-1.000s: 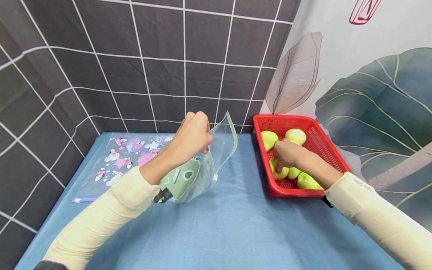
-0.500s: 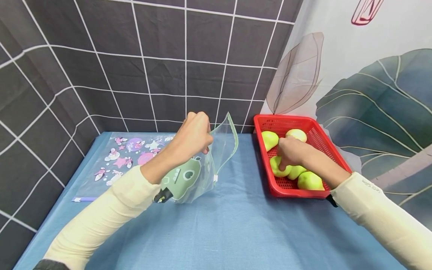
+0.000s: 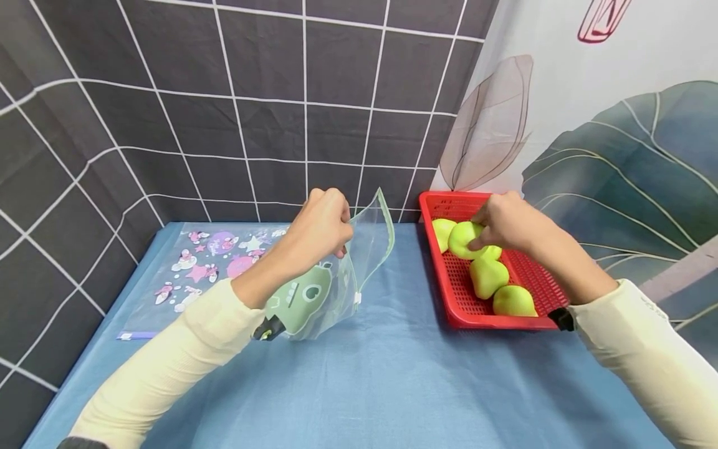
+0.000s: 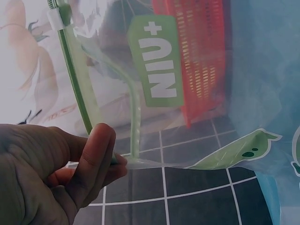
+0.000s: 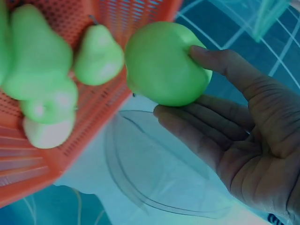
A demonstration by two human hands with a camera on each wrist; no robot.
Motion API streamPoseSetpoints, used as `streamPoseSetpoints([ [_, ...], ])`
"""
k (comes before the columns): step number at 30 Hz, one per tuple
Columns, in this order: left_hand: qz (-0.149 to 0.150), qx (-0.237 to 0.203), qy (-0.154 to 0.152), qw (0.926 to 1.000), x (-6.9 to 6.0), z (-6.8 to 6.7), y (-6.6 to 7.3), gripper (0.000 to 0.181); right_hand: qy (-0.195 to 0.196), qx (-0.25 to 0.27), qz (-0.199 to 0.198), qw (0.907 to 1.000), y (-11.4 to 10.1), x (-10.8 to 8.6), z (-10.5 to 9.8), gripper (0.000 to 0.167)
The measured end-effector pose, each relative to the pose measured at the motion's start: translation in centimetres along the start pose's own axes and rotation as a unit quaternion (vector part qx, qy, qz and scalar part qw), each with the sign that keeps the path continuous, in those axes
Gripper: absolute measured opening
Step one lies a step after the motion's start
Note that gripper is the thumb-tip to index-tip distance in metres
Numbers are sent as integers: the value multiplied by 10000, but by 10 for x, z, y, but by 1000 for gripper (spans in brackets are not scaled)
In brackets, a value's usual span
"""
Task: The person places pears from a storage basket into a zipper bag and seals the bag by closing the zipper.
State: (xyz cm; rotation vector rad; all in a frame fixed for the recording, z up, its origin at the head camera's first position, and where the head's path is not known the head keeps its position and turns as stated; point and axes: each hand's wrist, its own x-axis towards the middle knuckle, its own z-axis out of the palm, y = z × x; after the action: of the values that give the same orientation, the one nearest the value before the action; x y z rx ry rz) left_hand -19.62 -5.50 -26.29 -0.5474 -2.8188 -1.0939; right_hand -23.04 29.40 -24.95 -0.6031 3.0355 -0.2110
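My left hand (image 3: 321,226) pinches the rim of a clear zip bag (image 3: 371,234) with a green printed figure, its mouth gaping to the right. In the left wrist view, thumb and fingers of the left hand (image 4: 70,164) close on the edge of the bag (image 4: 154,61). My right hand (image 3: 513,223) grips a green fruit (image 3: 464,240) over the red basket (image 3: 455,319). The right wrist view has this fruit (image 5: 164,63) between the thumb and fingertips of the right hand (image 5: 248,122), above several pears (image 5: 98,56) in the basket (image 5: 28,187).
A second clear bag (image 3: 185,274) with pink and purple prints lies flat at the left on the blue cloth (image 3: 348,386). Dark tiled-pattern fabric (image 3: 269,131) stands behind, and a leaf-print curtain (image 3: 617,162) hangs at the right.
My right hand has risen from among the fruit with one green fruit in its grip, uncovering more of the pears below. The left hand and the bag have hardly moved.
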Motion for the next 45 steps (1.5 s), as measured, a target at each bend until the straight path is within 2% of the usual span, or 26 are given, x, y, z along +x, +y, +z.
streamPoseSetpoints([
  [5,0,66,16,10000,1,1,2,33,458,13,-59,9989,-12,-3,-11,40],
  [10,-10,88,-5,10000,1,2,5,32,1079,79,-312,9936,-27,-6,-14,27],
  [11,-9,100,-5,9999,1,2,5,33,1222,112,-377,9917,-31,-7,-14,28],
  [15,-4,154,-2,9999,1,2,6,34,1708,203,-501,9838,-45,-8,-15,46],
  [20,6,159,-5,9999,2,3,7,34,2123,465,-647,9739,-62,-10,-18,20],
  [23,30,133,-4,9999,2,4,6,32,2397,660,-823,9651,-73,-11,-18,36],
  [25,45,107,5,9999,2,4,6,30,2486,762,-943,9610,-80,-11,-16,40],
  [29,63,98,4,9999,3,5,6,31,2474,835,-1201,9578,-94,-9,-11,41],
  [37,97,10,77,9999,3,5,7,40,2190,675,-1661,9591,-116,-5,7,36],
  [41,89,-12,101,9999,3,5,7,42,1854,438,-1675,9673,-122,-3,13,37],
  [45,56,9,91,9999,4,4,7,41,1365,295,-1516,9785,-126,0,18,42],
])
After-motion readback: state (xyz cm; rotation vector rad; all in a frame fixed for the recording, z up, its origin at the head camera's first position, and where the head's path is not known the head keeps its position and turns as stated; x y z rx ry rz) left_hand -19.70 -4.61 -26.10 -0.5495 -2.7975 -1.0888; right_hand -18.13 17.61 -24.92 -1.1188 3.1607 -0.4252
